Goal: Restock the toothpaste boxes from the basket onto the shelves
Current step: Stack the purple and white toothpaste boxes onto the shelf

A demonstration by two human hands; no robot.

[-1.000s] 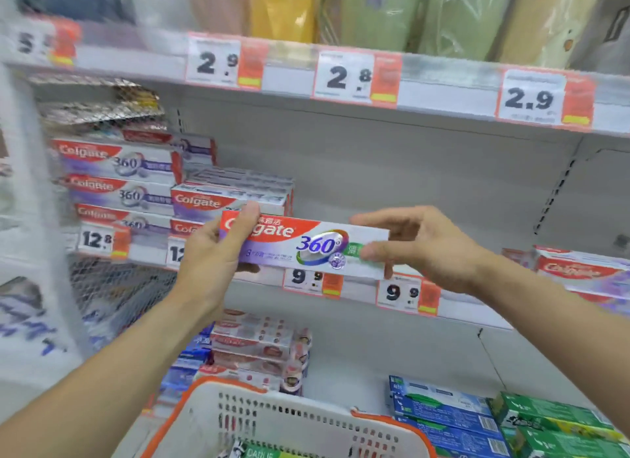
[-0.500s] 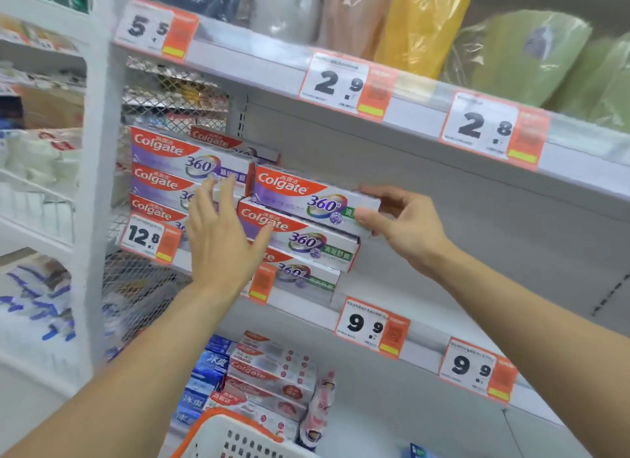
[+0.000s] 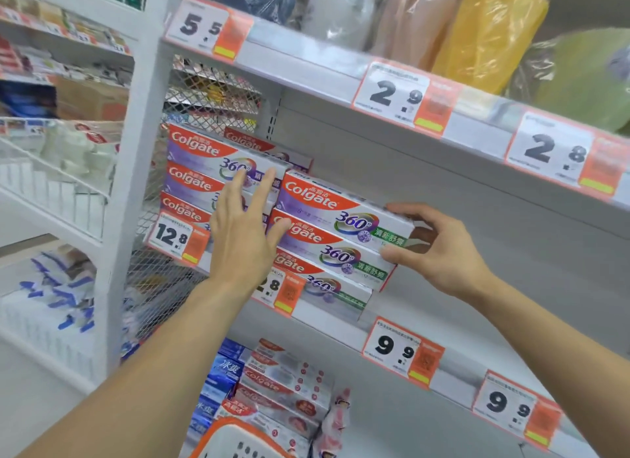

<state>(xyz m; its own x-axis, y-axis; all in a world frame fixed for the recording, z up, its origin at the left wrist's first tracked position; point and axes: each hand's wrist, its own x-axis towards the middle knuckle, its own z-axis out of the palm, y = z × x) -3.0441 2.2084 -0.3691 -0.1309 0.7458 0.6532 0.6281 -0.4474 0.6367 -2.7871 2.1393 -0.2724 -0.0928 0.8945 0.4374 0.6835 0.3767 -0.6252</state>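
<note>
A Colgate 360 toothpaste box (image 3: pixel 341 212) lies on top of a stack of two like boxes (image 3: pixel 327 253) on the middle shelf (image 3: pixel 334 324). My right hand (image 3: pixel 433 246) grips the top box's right end between thumb and fingers. With its fingers straight, my left hand (image 3: pixel 245 232) is spread flat against the left ends of this stack and the front of the neighbouring stack of Colgate boxes (image 3: pixel 201 164). Only the orange-and-white rim of the basket (image 3: pixel 235 437) shows at the bottom edge.
To the right of the stacks the middle shelf runs on behind price tags (image 3: pixel 402 352). Above it, an upper shelf (image 3: pixel 306 69) carries wrapped rolls. More toothpaste boxes (image 3: pixel 279 386) sit on the shelf below. A white upright post (image 3: pixel 136 171) and wire racks stand left.
The box went from mid-air in both hands onto the top of the stack. My left hand let go of it and now lies flat against the box ends.
</note>
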